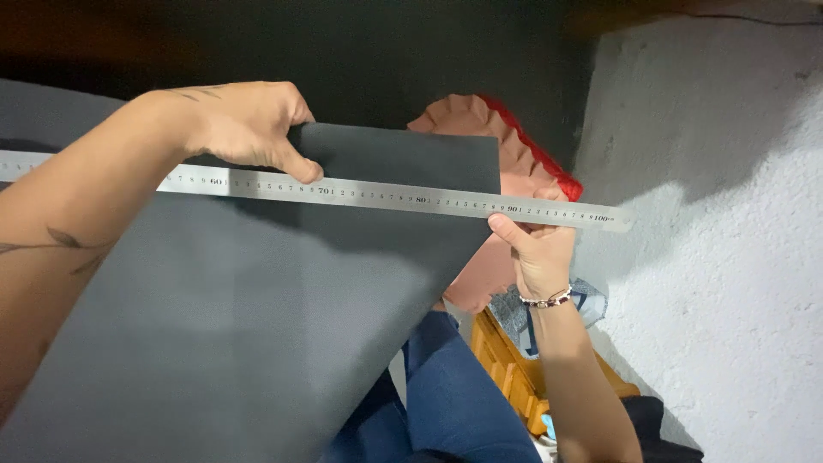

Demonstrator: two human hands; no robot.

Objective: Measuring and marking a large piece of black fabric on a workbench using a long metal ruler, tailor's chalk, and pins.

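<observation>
A: Start w/ the ruler. Where is it?

B: The long steel ruler [377, 194] runs nearly level across the view, left edge to just right of centre, lying flat against the upper part of a dark grey sheet [257, 326]. Its right end sticks out past the sheet's right edge.

A: And the hands?

B: The left hand [249, 127] comes in from the left, curled over the sheet's top edge, thumb pressing down on the ruler (fingers go behind the sheet, so only the knuckles show). The right hand [540, 253] reaches up from below and pinches the ruler's right end, thumb on the front face, fingers closed tight behind it. A beaded bracelet [549, 299] sits on that wrist.

A: So both closed?

B: Yes. Left clamps sheet and ruler together, right grips only the ruler.

A: What's behind the sheet?

B: A salmon-pink piece w/ a ruffled red edge [514, 154], partly hidden by the sheet's top right corner. Below, legs in blue jeans [454, 394].

A: Any containers?

B: An orange slatted crate [506, 369] beside the jeans, under the right forearm. A blue-and-white patterned cloth [514, 313] lies on top of it; can't tell what else is inside, the arm covers most of it.

A: Surroundings?

B: Rough white wall [720, 257] on the right, dark surface up top.
</observation>
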